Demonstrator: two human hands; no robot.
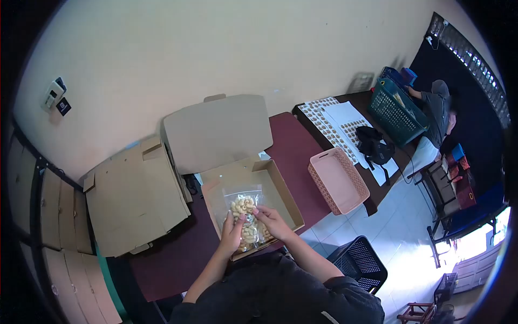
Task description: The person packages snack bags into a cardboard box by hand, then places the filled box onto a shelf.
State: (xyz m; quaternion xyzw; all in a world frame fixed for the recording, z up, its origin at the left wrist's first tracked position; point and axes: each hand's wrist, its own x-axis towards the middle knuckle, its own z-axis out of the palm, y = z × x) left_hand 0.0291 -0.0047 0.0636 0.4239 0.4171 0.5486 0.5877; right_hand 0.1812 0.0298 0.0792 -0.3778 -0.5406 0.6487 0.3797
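Note:
A clear zip-top bag of pale, curled snacks [243, 204] is held up between both my hands, over an open shallow cardboard box [288, 201]. My left hand [232, 233] grips the bag's left side, fingers pointing up. On the other side my right hand [273, 222] pinches it, thumb and fingers at the front. Below and behind this bag, more pale snacks in clear plastic [249, 235] show inside the box, partly covered by my hands.
Flattened cardboard [137, 200] and an upright cardboard sheet [218, 132] lie left and behind on the maroon table [294, 141]. To the right are a pink basket [342, 186], sticker sheets [324, 116], a black bag [375, 146] and a green basket [396, 116] beside a seated person [434, 110]. A black crate [361, 264] stands below.

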